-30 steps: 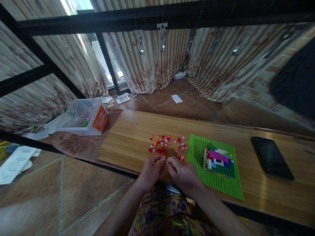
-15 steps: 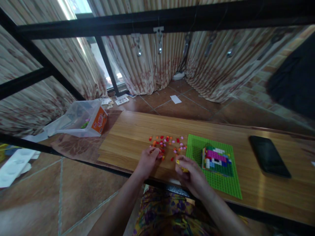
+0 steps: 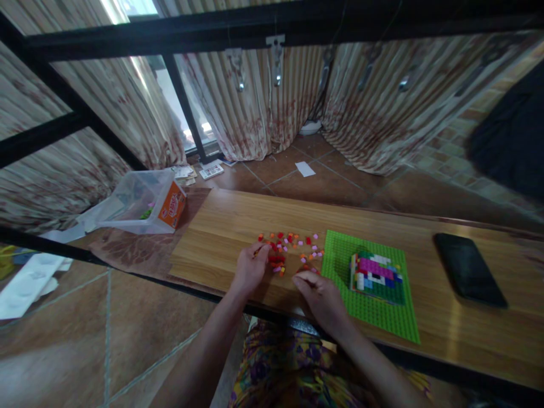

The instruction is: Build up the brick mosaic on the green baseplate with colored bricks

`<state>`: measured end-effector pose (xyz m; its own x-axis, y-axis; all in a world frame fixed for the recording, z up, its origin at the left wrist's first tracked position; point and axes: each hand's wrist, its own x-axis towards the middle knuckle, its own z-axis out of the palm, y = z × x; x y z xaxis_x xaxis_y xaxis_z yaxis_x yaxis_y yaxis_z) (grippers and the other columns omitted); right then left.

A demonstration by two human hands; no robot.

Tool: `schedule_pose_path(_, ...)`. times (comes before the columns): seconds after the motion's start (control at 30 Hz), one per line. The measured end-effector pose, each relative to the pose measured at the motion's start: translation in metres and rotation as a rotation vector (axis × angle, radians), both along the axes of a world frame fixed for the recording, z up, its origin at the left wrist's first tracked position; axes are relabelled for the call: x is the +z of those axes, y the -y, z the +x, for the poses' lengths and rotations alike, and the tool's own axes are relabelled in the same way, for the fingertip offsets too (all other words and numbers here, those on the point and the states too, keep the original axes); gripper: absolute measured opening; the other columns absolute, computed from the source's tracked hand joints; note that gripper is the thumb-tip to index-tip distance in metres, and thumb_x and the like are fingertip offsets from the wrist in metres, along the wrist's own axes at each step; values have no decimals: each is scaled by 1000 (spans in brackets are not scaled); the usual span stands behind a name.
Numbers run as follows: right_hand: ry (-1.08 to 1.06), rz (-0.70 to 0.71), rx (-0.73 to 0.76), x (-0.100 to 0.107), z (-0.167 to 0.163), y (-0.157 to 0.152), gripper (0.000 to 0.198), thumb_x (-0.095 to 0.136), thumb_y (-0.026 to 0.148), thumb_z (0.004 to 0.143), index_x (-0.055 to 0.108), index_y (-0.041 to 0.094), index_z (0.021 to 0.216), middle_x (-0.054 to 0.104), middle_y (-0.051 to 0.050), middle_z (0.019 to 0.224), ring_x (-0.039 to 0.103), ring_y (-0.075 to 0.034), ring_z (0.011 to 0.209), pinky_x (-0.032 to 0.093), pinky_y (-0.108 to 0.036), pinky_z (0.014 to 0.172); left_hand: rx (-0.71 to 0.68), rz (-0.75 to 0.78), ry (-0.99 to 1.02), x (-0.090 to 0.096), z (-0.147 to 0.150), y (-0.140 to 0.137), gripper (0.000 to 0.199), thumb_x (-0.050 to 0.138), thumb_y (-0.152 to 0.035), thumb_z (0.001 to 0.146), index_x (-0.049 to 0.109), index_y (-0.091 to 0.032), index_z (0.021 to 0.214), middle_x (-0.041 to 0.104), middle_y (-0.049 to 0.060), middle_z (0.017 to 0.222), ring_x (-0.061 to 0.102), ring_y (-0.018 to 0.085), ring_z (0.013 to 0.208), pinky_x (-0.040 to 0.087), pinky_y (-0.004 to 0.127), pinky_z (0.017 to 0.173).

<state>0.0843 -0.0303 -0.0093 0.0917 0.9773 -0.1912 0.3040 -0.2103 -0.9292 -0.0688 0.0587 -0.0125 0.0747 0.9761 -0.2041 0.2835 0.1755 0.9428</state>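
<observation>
Small loose toy bricks (image 3: 278,258) in red, orange and pink lie scattered on the wooden tabletop. At their left edge is my left hand (image 3: 251,267), its thumb and fingertips pinched together; whatever lies between them is too small to name. My right hand (image 3: 321,292) hovers at the near side of the bricks, fingers curled into a pinch, their contents hidden. Right of it lies a green baseplate (image 3: 372,317). On the baseplate stands a block build (image 3: 376,275) of magenta, white, blue and dark green bricks.
A black phone (image 3: 470,269) lies on the wooden table (image 3: 229,221) at the right. Beyond the left end, a clear plastic bin (image 3: 127,201) with an orange label holds a few green and pink pieces. A dark metal bar (image 3: 191,42) crosses above, with clips hanging below it.
My left hand has shifted slightly left and up, off the middle of the bricks. My right hand has turned and moved slightly left; the yellow piece seen in it earlier no longer shows.
</observation>
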Motion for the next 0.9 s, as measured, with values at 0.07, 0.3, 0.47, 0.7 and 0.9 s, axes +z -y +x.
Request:
schedule_pose_path(0.07, 341, 59, 129, 1, -2, -6, 26, 42, 33, 88, 66, 22, 86, 68, -2, 81, 60, -16, 74, 41, -25, 67, 11, -18, 48, 1, -3, 7, 28, 52, -42, 75, 62, -16, 71, 46, -4, 53, 41, 8, 49, 31, 20, 48)
schedule_pose_path(0.3, 821, 49, 391, 16, -7, -31, 30, 36, 30, 92, 58, 30, 112, 70, -2, 96, 65, -17, 84, 39, -23, 66, 15, -183, 160, 3, -10, 35, 29, 55, -43, 72, 62, -15, 76, 43, -6, 50, 35, 6, 43, 25, 19, 42)
schedule_pose_path(0.47, 900, 23, 439, 15, -7, -31, 26, 39, 32, 92, 59, 26, 107, 70, -4, 91, 64, -18, 82, 38, -24, 64, -13, -189, 61, -2, -9, 48, 27, 54, -40, 74, 66, -16, 78, 48, -5, 48, 41, 9, 44, 28, 20, 43)
schedule_pose_path(0.7, 897, 2, 435, 12, -8, -26, 25, 38, 32, 92, 57, 27, 108, 70, -3, 93, 64, -18, 82, 37, -24, 64, -133, -48, -110, 4, -5, 51, 27, 50, -34, 80, 69, -18, 92, 69, 4, 78, 61, 18, 76, 44, 25, 65)
schedule_pose_path(0.9, 848, 52, 423, 6, -13, -24, 24, 37, 28, 92, 60, 22, 92, 70, -3, 87, 64, -16, 78, 36, -23, 63, -171, 3, -161, 2, -3, 53, 29, 46, -29, 84, 66, -19, 103, 68, 6, 104, 61, 18, 96, 43, 28, 84)
